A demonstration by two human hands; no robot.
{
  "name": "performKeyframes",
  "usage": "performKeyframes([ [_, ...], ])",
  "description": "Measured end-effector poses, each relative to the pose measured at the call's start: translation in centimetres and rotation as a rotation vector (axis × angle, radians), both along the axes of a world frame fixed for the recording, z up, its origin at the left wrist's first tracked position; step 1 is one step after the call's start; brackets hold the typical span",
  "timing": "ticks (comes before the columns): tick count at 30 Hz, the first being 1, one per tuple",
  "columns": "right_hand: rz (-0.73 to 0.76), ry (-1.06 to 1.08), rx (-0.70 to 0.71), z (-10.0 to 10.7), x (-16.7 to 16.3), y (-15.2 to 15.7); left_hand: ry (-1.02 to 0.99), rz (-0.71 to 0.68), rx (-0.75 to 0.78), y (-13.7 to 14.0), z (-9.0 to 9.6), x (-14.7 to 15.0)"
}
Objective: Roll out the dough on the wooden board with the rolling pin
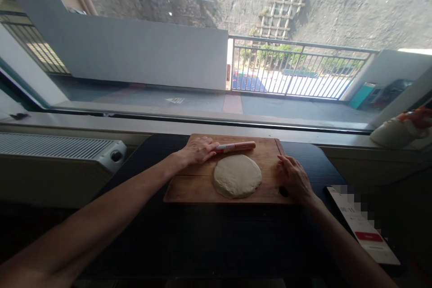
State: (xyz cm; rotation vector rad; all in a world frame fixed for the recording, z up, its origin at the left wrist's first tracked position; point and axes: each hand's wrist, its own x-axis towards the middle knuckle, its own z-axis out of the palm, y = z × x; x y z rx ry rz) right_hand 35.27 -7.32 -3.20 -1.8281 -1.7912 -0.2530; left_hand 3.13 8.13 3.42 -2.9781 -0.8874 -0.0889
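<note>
My left hand (201, 149) is gripping the left end of the rolling pin (241, 146). My right hand (294, 176) is bending loosely at the right side of the wooden board (189, 188); I cannot tell whether its fingers are pinching anything. The dough (238, 176) is lying between my hands, on the pin's near side. The board is sitting on a dark table (219, 238); a phone (362, 227) is lying near right, a radiator (60, 148) is standing left, and a window (141, 54) is stretching across the far side.

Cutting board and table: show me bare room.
Bare: the table nearside of the cutting board, and the board's near left corner beside the dough. Crowded: beyond the dough, where the left hand grips the rolling pin; tight by the right hand.
</note>
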Motion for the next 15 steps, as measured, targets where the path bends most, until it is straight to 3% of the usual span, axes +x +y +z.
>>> performKeyframes([
  [6, 0.001, -0.005, 0.016, -0.2, 0.0, 0.0, 0.009, 0.078, 0.025, -0.8, 0.1, -0.2],
  [11, -0.015, -0.015, 0.006, -0.4, 0.1, 0.0, -0.036, 0.312, 0.093, -5.0, -1.5, -1.7],
  [15, -0.010, -0.043, -0.011, -0.2, 0.1, 0.0, 0.001, 0.469, 0.026, -8.0, -2.2, -2.4],
])
